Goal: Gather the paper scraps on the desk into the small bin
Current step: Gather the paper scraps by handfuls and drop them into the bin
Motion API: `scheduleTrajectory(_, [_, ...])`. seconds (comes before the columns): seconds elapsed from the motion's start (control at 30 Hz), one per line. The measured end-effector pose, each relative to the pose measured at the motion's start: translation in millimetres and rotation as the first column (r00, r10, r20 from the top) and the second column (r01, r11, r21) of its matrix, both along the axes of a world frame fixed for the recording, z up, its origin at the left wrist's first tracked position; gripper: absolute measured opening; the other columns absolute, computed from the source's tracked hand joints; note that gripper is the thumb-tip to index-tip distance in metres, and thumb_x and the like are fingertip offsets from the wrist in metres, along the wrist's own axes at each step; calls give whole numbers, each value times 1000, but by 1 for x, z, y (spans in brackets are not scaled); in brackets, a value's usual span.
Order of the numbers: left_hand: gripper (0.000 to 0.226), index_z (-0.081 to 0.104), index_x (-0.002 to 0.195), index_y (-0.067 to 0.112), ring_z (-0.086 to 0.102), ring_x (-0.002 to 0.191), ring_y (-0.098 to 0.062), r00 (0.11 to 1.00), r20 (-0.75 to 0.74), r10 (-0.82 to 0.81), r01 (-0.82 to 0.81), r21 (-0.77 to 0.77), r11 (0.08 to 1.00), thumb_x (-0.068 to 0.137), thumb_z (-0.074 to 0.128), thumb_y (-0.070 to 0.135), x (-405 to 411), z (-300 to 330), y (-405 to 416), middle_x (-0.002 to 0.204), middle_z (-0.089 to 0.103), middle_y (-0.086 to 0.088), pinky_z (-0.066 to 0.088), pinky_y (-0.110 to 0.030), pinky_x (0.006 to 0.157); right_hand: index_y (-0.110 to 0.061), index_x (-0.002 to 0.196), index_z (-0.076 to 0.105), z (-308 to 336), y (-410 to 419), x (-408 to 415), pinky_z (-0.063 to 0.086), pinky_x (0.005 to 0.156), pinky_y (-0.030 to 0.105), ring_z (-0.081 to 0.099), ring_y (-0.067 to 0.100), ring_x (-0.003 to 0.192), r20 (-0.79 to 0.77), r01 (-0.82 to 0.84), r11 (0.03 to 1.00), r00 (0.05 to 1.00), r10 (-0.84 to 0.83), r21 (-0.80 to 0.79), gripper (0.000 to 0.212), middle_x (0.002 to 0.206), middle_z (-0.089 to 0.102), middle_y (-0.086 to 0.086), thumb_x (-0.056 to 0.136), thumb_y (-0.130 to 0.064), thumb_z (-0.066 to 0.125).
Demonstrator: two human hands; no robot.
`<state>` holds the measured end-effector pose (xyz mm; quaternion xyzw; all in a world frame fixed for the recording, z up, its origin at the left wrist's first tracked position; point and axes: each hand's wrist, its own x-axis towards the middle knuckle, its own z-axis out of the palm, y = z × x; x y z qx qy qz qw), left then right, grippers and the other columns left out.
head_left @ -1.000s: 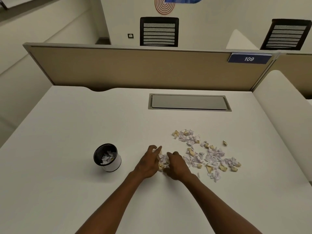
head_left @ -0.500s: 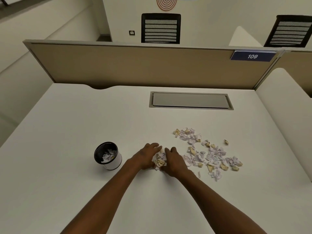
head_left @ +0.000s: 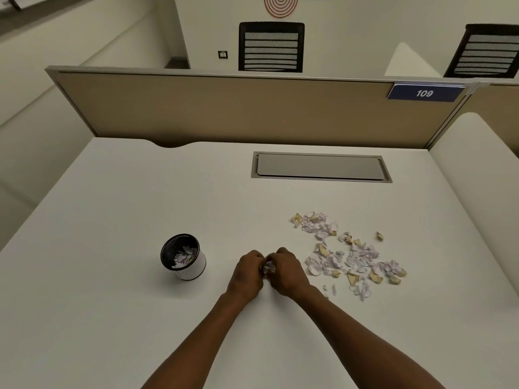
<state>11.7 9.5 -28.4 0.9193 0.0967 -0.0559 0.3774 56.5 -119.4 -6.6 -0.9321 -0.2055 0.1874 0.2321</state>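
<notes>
While both forearms reach in from the 6 o'clock edge of the white desk (head_left: 112,318), the left hand (head_left: 248,272) and right hand (head_left: 288,272) curl together around a small wad of scraps (head_left: 268,267), knuckles nearly touching. At 9 o'clock of the hands stands the small bin (head_left: 185,258), black-rimmed, white-walled, already holding torn paper. At 3 o'clock, loose paper scraps (head_left: 351,255), white and tan, lie spread on the desk, running toward 1 o'clock. Farther off at 12 o'clock sits a grey cable hatch (head_left: 320,167), then a beige partition (head_left: 224,108) bearing a blue plate marked 109 (head_left: 424,92); two black chairs (head_left: 271,46) stand beyond.
</notes>
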Motion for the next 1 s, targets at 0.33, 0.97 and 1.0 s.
scheduleTrajectory(0.33, [15, 80, 96, 22, 71, 86, -15, 969, -128, 210, -228, -148, 962, 81, 78, 19, -20, 27, 15, 91, 78, 1, 58, -32, 75, -18, 97, 79, 12, -4, 13, 51, 69, 26, 66, 12, 80, -353, 146, 971, 933, -72, 187, 29, 92, 77, 3, 69, -21, 86])
scheduleTrajectory(0.97, [25, 77, 106, 24, 64, 79, 4, 864, 94, 494, -474, -174, 863, 82, 80, 19, -52, 135, 131, 93, 73, 10, 45, -11, 64, -6, 100, 76, 116, 127, 25, 60, 87, 36, 73, 20, 89, -388, -28, 865, 887, 252, 500, 28, 97, 77, 12, 73, -5, 84])
scheduleTrajectory(1.0, [25, 77, 106, 24, 65, 80, 2, 858, 98, 504, -487, -159, 859, 81, 81, 20, -55, 135, 139, 92, 73, 10, 46, -12, 64, -6, 101, 76, 118, 136, 21, 60, 88, 38, 73, 24, 93, -375, -45, 872, 891, 255, 487, 29, 98, 76, 13, 73, -5, 84])
